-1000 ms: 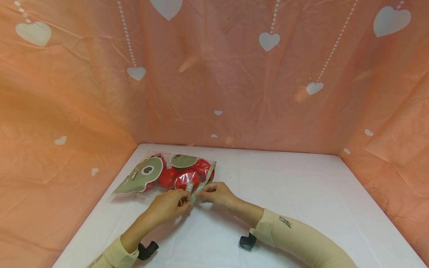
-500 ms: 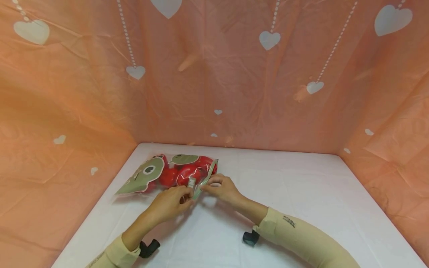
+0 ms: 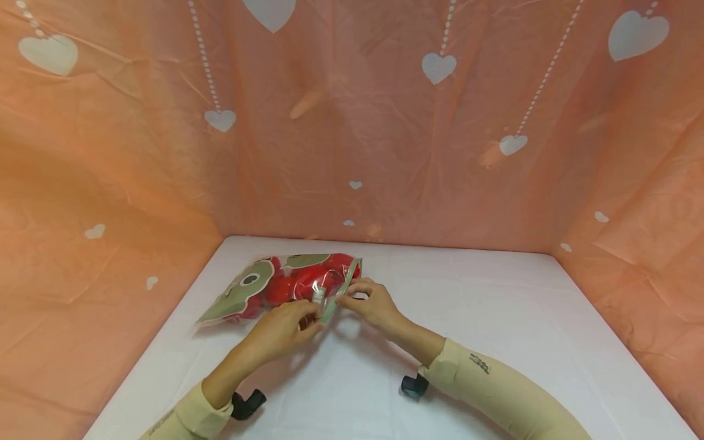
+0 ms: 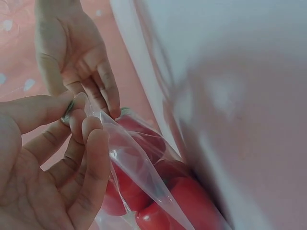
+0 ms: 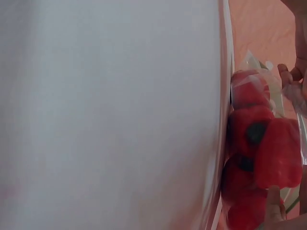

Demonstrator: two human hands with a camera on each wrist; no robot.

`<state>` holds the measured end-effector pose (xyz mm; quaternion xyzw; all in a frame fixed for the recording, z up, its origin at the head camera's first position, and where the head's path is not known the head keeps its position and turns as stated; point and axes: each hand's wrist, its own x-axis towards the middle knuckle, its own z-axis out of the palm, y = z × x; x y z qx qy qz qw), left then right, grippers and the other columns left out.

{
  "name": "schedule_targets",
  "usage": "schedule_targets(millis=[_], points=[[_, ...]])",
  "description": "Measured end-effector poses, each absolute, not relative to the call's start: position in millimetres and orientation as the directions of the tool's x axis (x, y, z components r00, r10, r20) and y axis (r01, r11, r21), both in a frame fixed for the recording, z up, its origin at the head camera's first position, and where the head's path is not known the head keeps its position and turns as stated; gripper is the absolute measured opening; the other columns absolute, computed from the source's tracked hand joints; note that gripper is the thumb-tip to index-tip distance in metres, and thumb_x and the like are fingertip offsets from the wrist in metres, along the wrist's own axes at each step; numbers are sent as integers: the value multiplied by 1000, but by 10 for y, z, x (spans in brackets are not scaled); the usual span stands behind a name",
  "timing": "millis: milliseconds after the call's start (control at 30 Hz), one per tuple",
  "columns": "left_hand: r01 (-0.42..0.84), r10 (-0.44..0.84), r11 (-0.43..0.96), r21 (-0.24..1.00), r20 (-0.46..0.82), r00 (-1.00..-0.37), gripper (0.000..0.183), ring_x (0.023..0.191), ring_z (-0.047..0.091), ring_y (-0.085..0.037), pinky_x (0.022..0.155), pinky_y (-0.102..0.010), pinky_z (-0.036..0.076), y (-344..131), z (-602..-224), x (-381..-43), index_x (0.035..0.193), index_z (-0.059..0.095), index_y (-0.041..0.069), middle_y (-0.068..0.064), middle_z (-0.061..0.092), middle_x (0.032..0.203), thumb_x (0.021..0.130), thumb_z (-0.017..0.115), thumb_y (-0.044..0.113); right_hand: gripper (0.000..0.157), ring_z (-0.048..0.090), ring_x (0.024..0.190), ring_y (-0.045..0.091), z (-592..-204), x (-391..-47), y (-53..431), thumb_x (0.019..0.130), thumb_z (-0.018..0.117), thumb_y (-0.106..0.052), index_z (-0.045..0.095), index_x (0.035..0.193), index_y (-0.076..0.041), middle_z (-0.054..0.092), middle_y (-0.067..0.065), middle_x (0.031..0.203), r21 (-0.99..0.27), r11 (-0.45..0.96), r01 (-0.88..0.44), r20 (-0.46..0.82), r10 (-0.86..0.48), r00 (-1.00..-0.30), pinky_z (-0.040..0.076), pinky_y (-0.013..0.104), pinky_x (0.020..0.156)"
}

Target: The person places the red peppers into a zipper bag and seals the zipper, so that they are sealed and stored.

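Note:
A clear plastic zip bag (image 3: 330,305) with a green cartoon print lies on the table, full of several red bell peppers (image 5: 278,153) with dark green stems. My left hand (image 3: 280,327) pinches the near corner of its green-edged opening. In the left wrist view, thumb and fingers of the left hand (image 4: 53,153) hold the film there. My right hand (image 3: 376,305) has thumb and forefinger together on the green zip strip, a little farther along. One fingertip of the right hand (image 5: 273,206) overlaps a pepper in the right wrist view.
A white-covered table (image 3: 495,318) stretches to the right of the bag. Orange curtains (image 3: 385,134) with white hearts stand along its back and sides. Black wrist camera mounts (image 3: 249,404) stick out under both sleeves.
The bag has shifted slightly right and its open edge has turned. My right hand has moved up along the zip strip, away from my left hand, which still pinches the corner.

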<state>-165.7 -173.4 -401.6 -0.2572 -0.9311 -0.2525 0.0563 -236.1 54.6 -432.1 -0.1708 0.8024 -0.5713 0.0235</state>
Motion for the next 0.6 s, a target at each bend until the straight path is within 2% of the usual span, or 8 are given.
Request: schedule_targets(millis=[333,600], points=[[514,460,715,474,236,-856,9,77,55,-3,65,-24,47,-1678,-3953,-1667,98,69,19,12,59,85,98,78,18,14,60,127,27,-4243,-2424,658,93,84,-16,82,92,-2,70,9,125,-942,231,-243,176,-277,-945,52,44,109],[522,470,691,500,237,-850,8,78,58,-3,69,-25,50,-1647,-3899,-1681,98,69,19,13,62,85,99,77,21,15,61,128,27,-4172,-2492,748,92,84,-15,82,95,0,70,10,126,-941,244,-235,183,-219,-959,52,46,109]])
